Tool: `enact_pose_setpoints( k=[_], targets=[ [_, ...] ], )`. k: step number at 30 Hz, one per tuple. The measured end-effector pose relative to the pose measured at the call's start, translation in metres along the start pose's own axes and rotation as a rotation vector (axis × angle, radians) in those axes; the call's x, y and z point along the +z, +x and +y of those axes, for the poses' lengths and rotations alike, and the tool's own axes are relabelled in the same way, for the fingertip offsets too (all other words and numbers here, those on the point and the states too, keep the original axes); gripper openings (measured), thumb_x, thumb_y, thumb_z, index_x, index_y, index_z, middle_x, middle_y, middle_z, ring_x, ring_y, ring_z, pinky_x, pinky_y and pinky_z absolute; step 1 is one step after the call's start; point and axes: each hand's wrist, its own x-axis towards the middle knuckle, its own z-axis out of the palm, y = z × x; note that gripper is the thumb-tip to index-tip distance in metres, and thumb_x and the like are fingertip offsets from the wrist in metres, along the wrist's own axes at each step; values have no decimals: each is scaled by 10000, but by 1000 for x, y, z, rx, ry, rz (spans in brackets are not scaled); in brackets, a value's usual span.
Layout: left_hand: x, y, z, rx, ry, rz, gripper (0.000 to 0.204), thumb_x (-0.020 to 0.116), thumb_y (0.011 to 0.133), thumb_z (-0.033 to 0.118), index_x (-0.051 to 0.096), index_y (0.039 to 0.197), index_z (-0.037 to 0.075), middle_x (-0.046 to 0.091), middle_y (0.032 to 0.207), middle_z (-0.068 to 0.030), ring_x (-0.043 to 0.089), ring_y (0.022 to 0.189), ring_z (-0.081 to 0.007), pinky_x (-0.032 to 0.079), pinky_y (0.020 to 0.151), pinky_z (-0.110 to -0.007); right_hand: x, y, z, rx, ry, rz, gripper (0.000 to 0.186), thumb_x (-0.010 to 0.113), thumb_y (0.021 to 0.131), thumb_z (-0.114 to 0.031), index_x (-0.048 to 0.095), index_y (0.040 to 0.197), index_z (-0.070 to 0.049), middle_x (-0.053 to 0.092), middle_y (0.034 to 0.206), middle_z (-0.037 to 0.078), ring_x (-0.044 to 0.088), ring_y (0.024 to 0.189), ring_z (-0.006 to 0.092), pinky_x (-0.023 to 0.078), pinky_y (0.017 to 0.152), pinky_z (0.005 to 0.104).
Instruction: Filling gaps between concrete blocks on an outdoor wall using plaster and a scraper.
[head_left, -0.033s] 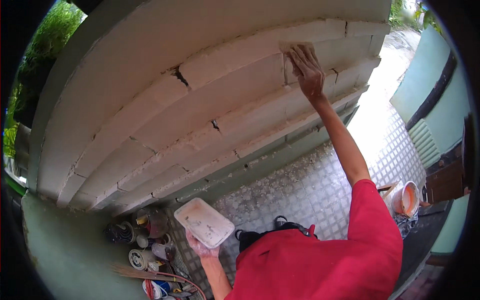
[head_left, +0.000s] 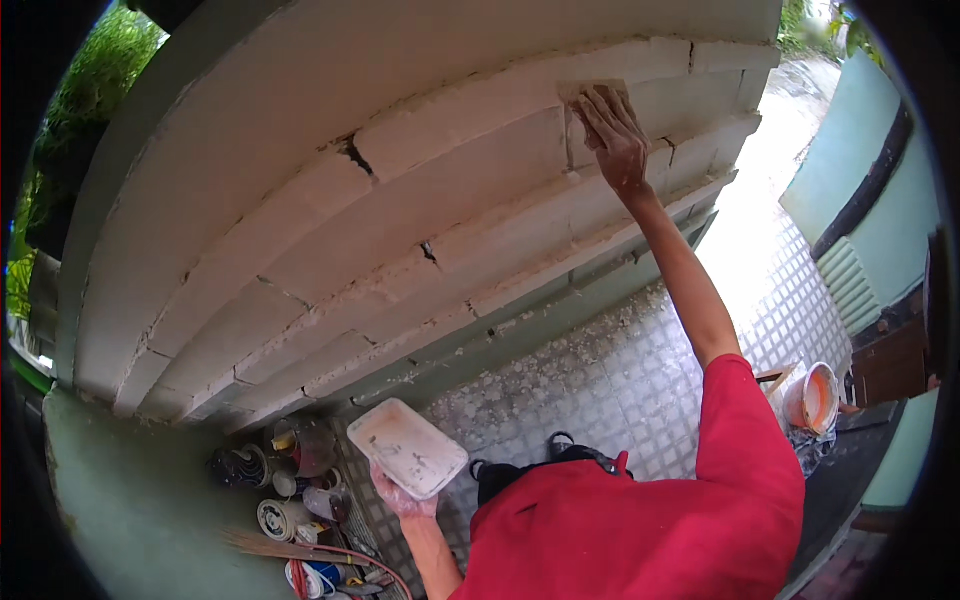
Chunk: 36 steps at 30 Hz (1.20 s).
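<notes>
My right hand (head_left: 615, 140), dusted with white, is raised to the ribbed off-white wall (head_left: 450, 190). Its fingers press a thin, flat, brownish-grey scraper (head_left: 590, 90) against a ledge near a vertical joint. Whether the scraper is stiff or flexible I cannot tell. Low on the left, my left hand (head_left: 400, 495) holds a shallow white rectangular plastic tub (head_left: 408, 447) from below and at its side. Grey and white smears mark the tub, and white residue coats that hand. Dark cracks (head_left: 357, 155) break the wall's ledges in several places.
Buckets and containers (head_left: 278, 518) crowd the lower left corner, with a broom (head_left: 275, 545) and a reddish hose (head_left: 385, 565) by them. A white bucket with an orange inside (head_left: 818, 398) stands at right. White spatter speckles the tiled floor (head_left: 560, 375).
</notes>
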Motion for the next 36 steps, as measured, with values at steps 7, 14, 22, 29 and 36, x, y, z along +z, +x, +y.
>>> enact_pose_setpoints(
  k=[7, 14, 22, 29, 36],
  targets=[
    [17, 3, -5, -4, 53, 68, 597, 519, 892, 480, 428, 1401, 180, 485, 1394, -53, 473, 1263, -323, 388, 1019, -593, 36, -24, 20, 15, -53, 18, 447, 678, 787, -164, 628, 1231, -152, 592, 1286, 54, 529, 1213, 339, 414, 1031, 459],
    [38, 7, -11, -15, 37, 50, 602, 507, 899, 443, 411, 1404, 129, 495, 1376, -86, 489, 1243, -336, 417, 1011, -558, 3, -34, 24, -1, 11, -75, 410, 681, 781, -99, 648, 1190, -116, 627, 1239, 57, 545, 1209, 319, 418, 1031, 452],
    [28, 10, -13, -19, 88, 60, 595, 527, 889, 468, 427, 1402, 185, 487, 1394, -50, 482, 1258, -308, 411, 1013, -565, 23, 24, -50, -89, 79, -66, 452, 700, 764, -108, 637, 1211, -122, 626, 1240, 59, 550, 1202, 315, 418, 1031, 462],
    [22, 7, -12, 0, 38, 97, 595, 522, 892, 465, 426, 1401, 174, 485, 1392, -61, 482, 1252, -311, 405, 1019, -559, 43, -24, -44, 20, 65, -118, 452, 638, 802, -196, 604, 1250, -145, 553, 1339, 37, 459, 1288, 320, 339, 1091, 485],
    [17, 7, -4, 4, 54, 60, 589, 525, 891, 471, 436, 1394, 179, 500, 1378, -55, 491, 1244, -311, 416, 1007, -566, -6, -60, -41, 328, 264, -8, 295, 557, 909, -69, 653, 1186, -102, 663, 1168, 74, 604, 1130, 306, 491, 938, 378]
  ],
)
